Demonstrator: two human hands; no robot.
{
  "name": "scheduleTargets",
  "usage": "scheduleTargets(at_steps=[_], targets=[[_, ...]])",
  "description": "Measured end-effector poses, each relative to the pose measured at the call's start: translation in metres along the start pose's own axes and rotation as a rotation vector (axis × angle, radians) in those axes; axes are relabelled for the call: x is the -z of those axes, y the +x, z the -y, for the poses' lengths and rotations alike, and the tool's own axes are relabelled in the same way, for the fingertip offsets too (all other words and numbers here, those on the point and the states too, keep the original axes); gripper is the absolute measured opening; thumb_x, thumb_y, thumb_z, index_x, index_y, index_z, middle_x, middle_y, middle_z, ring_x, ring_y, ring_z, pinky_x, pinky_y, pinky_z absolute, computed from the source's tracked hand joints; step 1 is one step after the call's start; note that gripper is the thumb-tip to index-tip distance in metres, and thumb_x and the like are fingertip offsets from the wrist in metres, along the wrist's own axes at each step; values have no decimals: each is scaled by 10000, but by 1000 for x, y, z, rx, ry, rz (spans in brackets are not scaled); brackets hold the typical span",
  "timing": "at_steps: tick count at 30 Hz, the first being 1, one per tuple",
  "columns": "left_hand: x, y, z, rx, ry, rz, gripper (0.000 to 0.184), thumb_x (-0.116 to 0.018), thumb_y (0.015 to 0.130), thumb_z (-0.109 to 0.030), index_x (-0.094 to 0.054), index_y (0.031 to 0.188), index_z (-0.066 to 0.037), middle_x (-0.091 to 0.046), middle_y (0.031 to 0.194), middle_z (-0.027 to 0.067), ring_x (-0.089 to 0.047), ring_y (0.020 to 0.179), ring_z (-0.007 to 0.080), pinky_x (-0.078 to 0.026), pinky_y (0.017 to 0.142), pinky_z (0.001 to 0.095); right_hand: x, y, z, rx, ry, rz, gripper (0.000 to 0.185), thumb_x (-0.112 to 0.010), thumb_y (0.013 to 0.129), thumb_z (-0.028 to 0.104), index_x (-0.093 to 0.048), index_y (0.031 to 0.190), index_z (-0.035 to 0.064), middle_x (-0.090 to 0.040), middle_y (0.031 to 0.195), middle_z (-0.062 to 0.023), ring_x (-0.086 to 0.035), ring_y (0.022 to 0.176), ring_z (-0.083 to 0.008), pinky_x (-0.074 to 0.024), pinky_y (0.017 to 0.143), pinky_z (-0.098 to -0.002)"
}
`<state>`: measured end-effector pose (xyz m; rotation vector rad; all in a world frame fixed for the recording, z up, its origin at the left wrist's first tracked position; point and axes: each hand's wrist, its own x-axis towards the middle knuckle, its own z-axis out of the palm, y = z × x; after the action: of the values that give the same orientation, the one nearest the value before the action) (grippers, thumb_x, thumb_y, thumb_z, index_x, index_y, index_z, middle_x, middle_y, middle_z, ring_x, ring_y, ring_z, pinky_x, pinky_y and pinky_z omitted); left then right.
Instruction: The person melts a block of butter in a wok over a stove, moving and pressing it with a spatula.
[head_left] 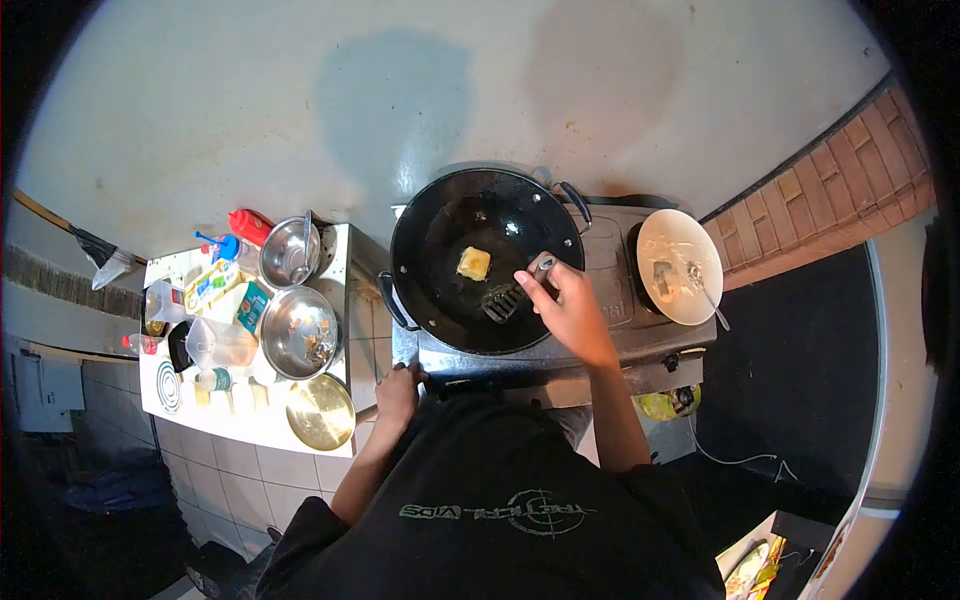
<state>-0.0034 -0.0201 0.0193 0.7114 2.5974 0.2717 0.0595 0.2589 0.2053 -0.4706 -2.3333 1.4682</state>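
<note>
A black wok [440,210] with two loop handles sits on the stove. Inside it lies a square yellow-brown piece of food [474,264]. My right hand [566,305] is closed round the handle of a black slotted spatula [502,302], whose head rests low in the wok, just right of and below the food, apart from it. At the stove's front left edge, beside a knob, is my left hand [398,392]; its fingers are bent, and what they hold, if anything, is too small to make out.
Right of the wok stands a cream bowl [690,240] with a spoon and some residue. The white side table [365,400] at the left bears steel bowls [285,335], a golden plate [320,412], a red bottle [249,227] and a clear jug [222,343].
</note>
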Motion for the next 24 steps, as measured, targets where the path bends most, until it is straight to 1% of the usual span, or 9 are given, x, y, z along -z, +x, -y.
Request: scheduleTargets(at_steps=[1, 3, 6, 10, 12, 16, 18, 22, 24], targets=[[-1, 0, 0, -3, 0, -1, 249, -569, 908, -330, -646, 1029, -128, -651, 920, 128, -663, 847, 333, -527, 671, 468, 0, 0, 1, 0, -1, -3, 233, -641, 906, 142, -522, 791, -22, -527, 670, -79, -436, 578, -112, -394, 548, -276], [-1, -1, 1, -18, -37, -43, 245, -570, 906, -332, -650, 1016, -128, -651, 911, 129, -664, 843, 333, -527, 666, 470, 0, 0, 3, 8, 52, -84, 227, -633, 913, 139, -524, 782, -12, -503, 647, -68, -426, 571, -103, -386, 536, -277], [1, -2, -1, -14, 3, -23, 234, -572, 904, -329, -655, 1009, -137, -650, 914, 131, -664, 833, 334, -526, 667, 472, 4, -4, 11, -25, 54, -151, 227, -633, 913, 141, -525, 778, -5, -491, 628, -64, -422, 564, -101, -377, 524, -280], [2, -1, 0, -22, -24, -37, 226, -574, 901, -330, -658, 1005, -148, -651, 909, 132, -664, 821, 338, -527, 670, 472, 9, -6, 12, 13, 11, -131, 238, -632, 915, 153, -522, 774, -4, -494, 619, -66, -429, 557, -109, -375, 521, -282], [5, -3, -2, -29, -40, -44, 221, -573, 902, -332, -660, 996, -152, -653, 905, 130, -665, 818, 342, -529, 666, 467, 9, -8, 16, 16, -97, -103, 239, -630, 917, 158, -519, 780, -3, -501, 630, -71, -426, 555, -118, -377, 527, -281], [2, -2, -1, -41, -7, -42, 228, -569, 905, -337, -657, 998, -149, -656, 905, 128, -666, 816, 341, -530, 666, 464, 4, -7, 5, 79, -95, -70, 232, -625, 920, 158, -520, 792, -4, -502, 646, -77, -423, 549, -127, -384, 531, -285], [7, -4, -4, -23, -15, -38, 239, -566, 907, -343, -655, 1006, -145, -656, 912, 130, -668, 825, 337, -531, 671, 468, 1, -7, 4, 5, 4, -74, 217, -622, 922, 150, -528, 800, -2, -514, 660, -69, -435, 568, -107, -389, 533, -278], [1, -2, -1, -24, 2, -40, 243, -568, 906, -340, -652, 1012, -138, -657, 914, 132, -670, 826, 334, -533, 675, 469, 3, -8, 6, 32, 59, -114, 177, -619, 921, 129, -548, 818, 3, -532, 675, -53, -459, 600, -79, -396, 541, -257], [4, -2, -2, -20, 25, -28, 244, -563, 909, -336, -649, 1017, -134, -658, 915, 136, -671, 827, 335, -535, 670, 465, 3, -9, 11, 44, 104, -115, 122, -615, 918, 102, -567, 859, 8, -563, 731, -42, -482, 635, -59, -406, 557, -235]])
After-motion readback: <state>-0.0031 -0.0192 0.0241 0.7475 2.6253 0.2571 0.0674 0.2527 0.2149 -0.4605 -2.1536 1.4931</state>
